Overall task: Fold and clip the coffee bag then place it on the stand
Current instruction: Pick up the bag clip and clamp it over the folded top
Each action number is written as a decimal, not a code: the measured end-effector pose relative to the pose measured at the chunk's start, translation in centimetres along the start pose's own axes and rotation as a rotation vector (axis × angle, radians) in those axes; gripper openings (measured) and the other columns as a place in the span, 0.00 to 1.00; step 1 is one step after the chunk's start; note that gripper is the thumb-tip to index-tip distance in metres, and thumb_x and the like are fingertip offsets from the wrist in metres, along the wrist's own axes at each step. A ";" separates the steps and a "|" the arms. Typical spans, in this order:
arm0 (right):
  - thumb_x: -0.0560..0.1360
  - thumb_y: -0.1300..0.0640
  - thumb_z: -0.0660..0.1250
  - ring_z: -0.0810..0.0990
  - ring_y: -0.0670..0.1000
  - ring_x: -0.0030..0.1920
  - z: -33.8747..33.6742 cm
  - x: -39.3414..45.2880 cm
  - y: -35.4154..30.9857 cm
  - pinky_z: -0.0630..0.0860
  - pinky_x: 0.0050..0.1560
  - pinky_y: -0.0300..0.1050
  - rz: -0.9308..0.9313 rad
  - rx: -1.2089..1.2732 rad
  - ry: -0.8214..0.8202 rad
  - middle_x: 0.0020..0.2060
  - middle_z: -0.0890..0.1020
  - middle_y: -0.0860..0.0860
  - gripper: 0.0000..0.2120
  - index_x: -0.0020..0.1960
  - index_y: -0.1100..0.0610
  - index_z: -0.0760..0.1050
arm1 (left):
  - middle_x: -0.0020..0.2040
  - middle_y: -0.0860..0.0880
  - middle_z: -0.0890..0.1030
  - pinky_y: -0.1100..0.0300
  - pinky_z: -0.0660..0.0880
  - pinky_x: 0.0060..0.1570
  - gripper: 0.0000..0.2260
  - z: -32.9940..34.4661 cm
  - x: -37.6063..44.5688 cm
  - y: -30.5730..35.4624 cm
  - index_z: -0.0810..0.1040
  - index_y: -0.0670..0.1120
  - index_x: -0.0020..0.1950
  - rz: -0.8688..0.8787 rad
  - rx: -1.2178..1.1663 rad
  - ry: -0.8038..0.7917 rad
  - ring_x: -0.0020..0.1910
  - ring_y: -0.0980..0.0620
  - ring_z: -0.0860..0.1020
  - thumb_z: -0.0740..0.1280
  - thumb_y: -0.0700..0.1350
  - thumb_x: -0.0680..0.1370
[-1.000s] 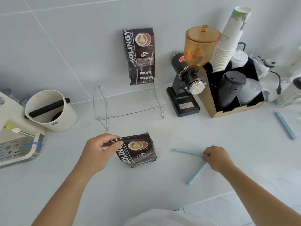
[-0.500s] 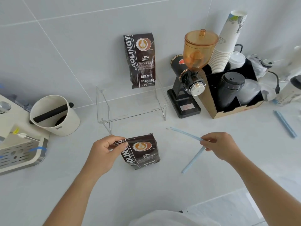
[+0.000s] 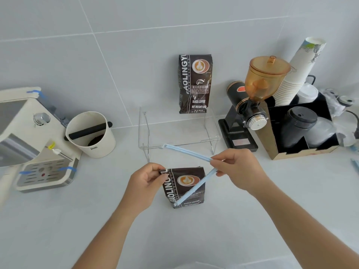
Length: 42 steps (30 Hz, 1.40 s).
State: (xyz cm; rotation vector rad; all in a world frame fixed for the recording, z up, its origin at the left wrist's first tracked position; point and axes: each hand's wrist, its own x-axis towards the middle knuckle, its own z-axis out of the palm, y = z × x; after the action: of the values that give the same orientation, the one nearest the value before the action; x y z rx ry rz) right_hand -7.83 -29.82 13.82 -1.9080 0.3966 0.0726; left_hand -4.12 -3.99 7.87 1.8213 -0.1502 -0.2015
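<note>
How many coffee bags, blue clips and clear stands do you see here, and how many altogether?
Coffee bags: 2, one on the stand and one pinched by the left hand
Blue clips: 1, open in the right hand; something blue at the right edge is too cut off to tell
Clear stands: 1
Total: 4

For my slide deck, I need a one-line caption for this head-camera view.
Left hand pinches the folded coffee bag top while right hand brings the open blue sealing clip over it.
</note>
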 end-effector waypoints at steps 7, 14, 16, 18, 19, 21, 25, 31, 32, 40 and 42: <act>0.75 0.58 0.71 0.86 0.45 0.31 2.0 0.4 -0.1 0.69 0.22 0.31 0.020 -0.086 -0.082 0.32 0.87 0.51 0.07 0.39 0.49 0.83 | 0.41 0.53 0.88 0.72 0.76 0.39 0.11 0.9 -0.1 -0.6 0.82 0.53 0.42 0.013 -0.088 0.108 0.41 0.57 0.85 0.71 0.35 0.74; 0.77 0.62 0.68 0.88 0.53 0.43 1.2 0.1 -0.5 0.62 0.20 0.33 0.114 0.037 -0.261 0.40 0.89 0.56 0.07 0.49 0.53 0.85 | 0.42 0.50 0.88 0.68 0.78 0.41 0.11 1.1 0.0 -1.0 0.82 0.53 0.42 0.015 -0.140 0.110 0.42 0.53 0.86 0.71 0.36 0.74; 0.74 0.64 0.70 0.86 0.57 0.43 0.9 0.2 -0.6 0.62 0.24 0.35 0.110 0.024 -0.323 0.42 0.89 0.57 0.10 0.50 0.53 0.84 | 0.41 0.49 0.88 0.68 0.78 0.41 0.11 1.1 0.0 -1.1 0.82 0.53 0.41 0.015 -0.144 0.122 0.42 0.53 0.86 0.72 0.35 0.74; 0.72 0.65 0.73 0.80 0.56 0.40 1.0 0.4 -0.6 0.63 0.29 0.41 0.095 -0.020 -0.342 0.41 0.89 0.55 0.13 0.51 0.51 0.84 | 0.41 0.49 0.88 0.67 0.79 0.42 0.10 1.1 0.1 -1.2 0.82 0.51 0.41 0.010 -0.161 0.128 0.42 0.52 0.86 0.72 0.35 0.74; 0.71 0.65 0.73 0.78 0.55 0.39 1.0 0.4 -0.6 0.65 0.29 0.41 0.086 -0.039 -0.333 0.40 0.89 0.54 0.13 0.51 0.50 0.84 | 0.41 0.48 0.88 0.67 0.79 0.42 0.11 1.1 0.1 -1.2 0.82 0.51 0.42 0.007 -0.175 0.127 0.42 0.51 0.86 0.72 0.34 0.74; 0.70 0.64 0.75 0.78 0.52 0.37 1.3 0.4 -0.5 0.67 0.27 0.38 0.059 -0.080 -0.302 0.38 0.89 0.52 0.13 0.48 0.47 0.84 | 0.41 0.47 0.88 0.67 0.79 0.41 0.10 1.0 0.1 -1.1 0.83 0.49 0.42 0.001 -0.200 0.118 0.41 0.51 0.86 0.72 0.33 0.73; 0.67 0.61 0.77 0.79 0.48 0.35 1.7 0.4 -0.6 0.71 0.35 0.39 -0.023 -0.160 -0.271 0.38 0.88 0.52 0.13 0.44 0.43 0.84 | 0.38 0.46 0.88 0.66 0.79 0.37 0.11 0.6 -0.1 -1.3 0.84 0.47 0.40 -0.027 -0.269 0.126 0.38 0.52 0.85 0.72 0.30 0.72; 0.68 0.61 0.77 0.77 0.48 0.31 1.7 0.6 -0.7 0.71 0.28 0.40 -0.077 -0.203 -0.241 0.30 0.84 0.48 0.13 0.39 0.41 0.82 | 0.40 0.54 0.88 0.72 0.77 0.41 0.13 1.0 -0.3 -2.1 0.84 0.44 0.46 -0.009 -0.215 0.186 0.39 0.59 0.85 0.70 0.27 0.72; 0.68 0.60 0.77 0.78 0.48 0.32 1.7 0.7 -0.6 0.71 0.28 0.39 -0.096 -0.229 -0.233 0.31 0.85 0.49 0.14 0.39 0.40 0.81 | 0.41 0.52 0.88 0.71 0.77 0.42 0.12 1.1 -0.4 -2.1 0.84 0.43 0.47 -0.014 -0.241 0.189 0.40 0.58 0.85 0.70 0.28 0.72; 0.68 0.57 0.77 0.83 0.49 0.36 1.5 1.1 -0.5 0.81 0.37 0.48 -0.196 -0.339 -0.223 0.34 0.86 0.47 0.13 0.39 0.38 0.81 | 0.43 0.46 0.87 0.65 0.80 0.44 0.15 -0.7 -0.6 -2.5 0.81 0.45 0.48 -0.079 -0.222 0.207 0.45 0.49 0.85 0.77 0.30 0.66; 0.68 0.57 0.77 0.83 0.49 0.37 1.5 1.2 -0.5 0.82 0.38 0.51 -0.204 -0.352 -0.229 0.35 0.86 0.47 0.13 0.39 0.38 0.81 | 0.49 0.47 0.85 0.60 0.80 0.50 0.22 -1.8 -0.3 -2.3 0.77 0.51 0.52 -0.047 -0.108 0.161 0.50 0.53 0.83 0.79 0.33 0.65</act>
State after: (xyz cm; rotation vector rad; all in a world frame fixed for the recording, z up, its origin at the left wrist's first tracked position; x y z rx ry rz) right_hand -6.34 -28.58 13.43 -2.2466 0.0317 0.2362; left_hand -3.98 -1.59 6.08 1.7266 0.0167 -0.0934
